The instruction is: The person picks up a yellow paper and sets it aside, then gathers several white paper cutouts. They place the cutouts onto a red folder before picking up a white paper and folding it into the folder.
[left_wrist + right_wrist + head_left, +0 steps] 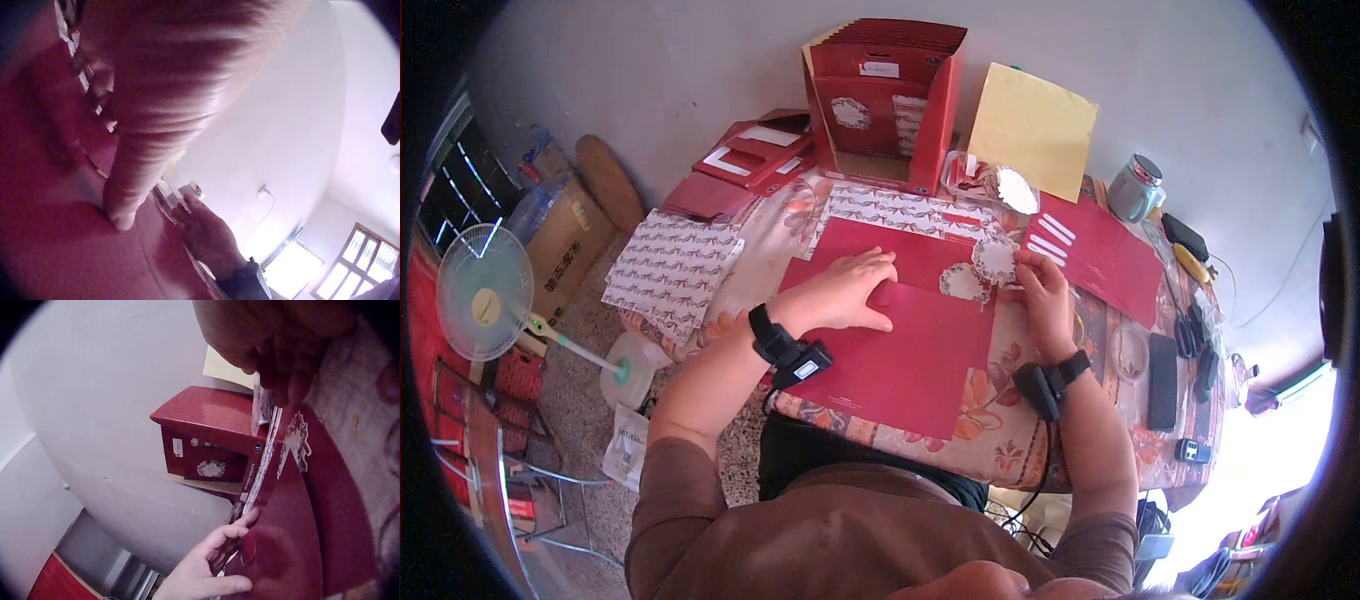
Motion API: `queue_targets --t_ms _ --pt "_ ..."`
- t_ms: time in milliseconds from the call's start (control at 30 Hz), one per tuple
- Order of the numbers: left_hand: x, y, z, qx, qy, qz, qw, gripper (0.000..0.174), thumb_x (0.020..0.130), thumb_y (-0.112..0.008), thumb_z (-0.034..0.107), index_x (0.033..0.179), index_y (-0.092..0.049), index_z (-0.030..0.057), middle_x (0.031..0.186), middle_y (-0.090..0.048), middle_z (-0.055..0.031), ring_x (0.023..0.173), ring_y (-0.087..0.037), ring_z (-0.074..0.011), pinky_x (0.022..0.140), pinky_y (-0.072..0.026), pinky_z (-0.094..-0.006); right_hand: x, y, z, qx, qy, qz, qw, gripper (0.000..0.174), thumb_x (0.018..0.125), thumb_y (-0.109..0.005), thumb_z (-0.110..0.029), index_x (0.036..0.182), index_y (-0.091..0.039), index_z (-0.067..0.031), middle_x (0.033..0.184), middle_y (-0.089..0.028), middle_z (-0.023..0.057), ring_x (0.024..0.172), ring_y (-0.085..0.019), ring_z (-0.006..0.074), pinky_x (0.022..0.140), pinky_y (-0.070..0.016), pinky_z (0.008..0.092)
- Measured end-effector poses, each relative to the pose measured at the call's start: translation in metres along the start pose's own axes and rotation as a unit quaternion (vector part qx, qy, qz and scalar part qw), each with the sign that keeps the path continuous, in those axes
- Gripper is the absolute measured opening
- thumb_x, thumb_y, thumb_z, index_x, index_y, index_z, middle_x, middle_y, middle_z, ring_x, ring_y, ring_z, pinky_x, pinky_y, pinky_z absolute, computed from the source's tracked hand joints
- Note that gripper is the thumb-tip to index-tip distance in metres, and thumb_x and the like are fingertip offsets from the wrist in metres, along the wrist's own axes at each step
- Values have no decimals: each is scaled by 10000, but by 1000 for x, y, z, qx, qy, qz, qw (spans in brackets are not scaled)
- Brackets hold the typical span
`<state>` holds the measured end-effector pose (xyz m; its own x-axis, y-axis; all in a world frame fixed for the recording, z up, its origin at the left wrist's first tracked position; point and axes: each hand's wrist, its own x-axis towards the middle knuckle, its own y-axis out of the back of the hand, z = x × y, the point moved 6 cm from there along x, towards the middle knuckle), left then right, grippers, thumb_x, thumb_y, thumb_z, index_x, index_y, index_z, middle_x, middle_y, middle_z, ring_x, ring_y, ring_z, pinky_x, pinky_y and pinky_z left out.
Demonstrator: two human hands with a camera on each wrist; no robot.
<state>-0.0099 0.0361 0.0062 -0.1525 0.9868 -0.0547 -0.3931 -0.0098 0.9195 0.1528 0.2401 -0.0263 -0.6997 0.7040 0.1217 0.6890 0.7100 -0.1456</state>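
Note:
A large red card sheet (900, 355) lies on the table in front of me, over another red sheet. My left hand (848, 290) lies flat on it with fingers straight, pressing it down; the left wrist view shows a finger (134, 181) touching the red surface. My right hand (1040, 290) is at the sheet's right edge, pinching a white scalloped paper cut-out (996, 258) beside a second cut-out (963, 283). In the right wrist view the fingers (281, 369) pinch the paper edge, with the cut-out (297, 440) just below.
A red display box (887, 100) of folders stands at the back, with a yellow envelope (1032, 130) leaning to its right. Patterned papers (668, 268) lie left, more red sheets (1100, 255) right. A jar (1137, 187), remotes and a phone (1163, 380) line the right edge. A fan (485, 305) stands on the floor.

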Motion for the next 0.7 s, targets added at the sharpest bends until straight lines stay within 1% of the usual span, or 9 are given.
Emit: queue_targets --t_ms 67,100,133,167,200,267,533,600,700 --pt "0 -1 -1 -1 -4 4 1000 566 720 -757 326 1141 -507 42 1454 -310 -207 1380 -241 -325 1118 -238 -416 -1 0 -3 -39 -7 8 999 190 943 -497 -93 1097 -565 -6 986 -596 45 826 -589 108 673 -533 252" --pt "0 -1 -2 -1 -6 8 1000 562 719 -758 321 1138 -509 41 1450 -315 -209 1377 -247 -327 1119 -240 -405 0 1 -2 -40 -7 8 999 190 943 -497 -93 1097 -565 -6 986 -596 45 826 -589 108 673 -533 252" --pt "0 -2 -3 -1 -6 9 1000 562 719 -758 321 1138 -509 41 1450 -315 -209 1377 -247 -327 1119 -240 -405 1 0 -1 -22 -5 6 1000 187 936 -508 -86 1095 -559 -2 974 -598 48 789 -602 123 653 -533 257" --pt "0 -3 -3 0 -16 17 1000 571 715 -758 313 1145 -501 39 1433 -336 -212 1369 -258 -338 1097 -262 -436 1 0 1 -5 -4 4 1000 187 929 -519 -79 1094 -554 2 963 -599 50 753 -615 138 633 -532 263" --pt "0 -3 -3 1 -26 25 999 580 711 -758 306 1152 -494 38 1416 -357 -214 1361 -270 -349 1075 -285 -468 2 1 2 -5 -4 4 1000 187 929 -519 -79 1094 -554 2 963 -599 50 753 -615 138 633 -532 263" --pt "0 -5 -5 3 -26 23 999 580 715 -756 306 1156 -490 39 1421 -351 -212 1364 -264 -347 1075 -284 -468 1 1 3 -5 -7 -8 1000 197 941 -500 -90 1107 -561 -5 995 -587 47 820 -592 112 671 -533 245" --pt "0 -5 -4 0 -15 9 1000 584 732 -747 318 1172 -479 44 1438 -328 -198 1375 -240 -341 1087 -268 -467 0 0 0 -16 -10 -4 1000 202 936 -501 -88 1112 -557 -5 999 -579 47 822 -588 118 662 -535 245" --pt "0 -3 -2 -5 -10 17 1000 543 727 -759 298 1128 -507 33 1441 -319 -230 1370 -256 -344 1114 -252 -408 1 1 2 -13 -14 -7 1000 202 936 -502 -88 1112 -557 -6 998 -579 45 825 -587 118 662 -534 244" --pt "-1 -3 -2 -9 -15 21 1000 537 726 -759 292 1127 -509 37 1440 -319 -231 1371 -254 -344 1115 -250 -405 2 1 5 -13 -8 -5 1000 200 932 -510 -88 1108 -557 -6 995 -578 45 810 -589 120 656 -534 248"
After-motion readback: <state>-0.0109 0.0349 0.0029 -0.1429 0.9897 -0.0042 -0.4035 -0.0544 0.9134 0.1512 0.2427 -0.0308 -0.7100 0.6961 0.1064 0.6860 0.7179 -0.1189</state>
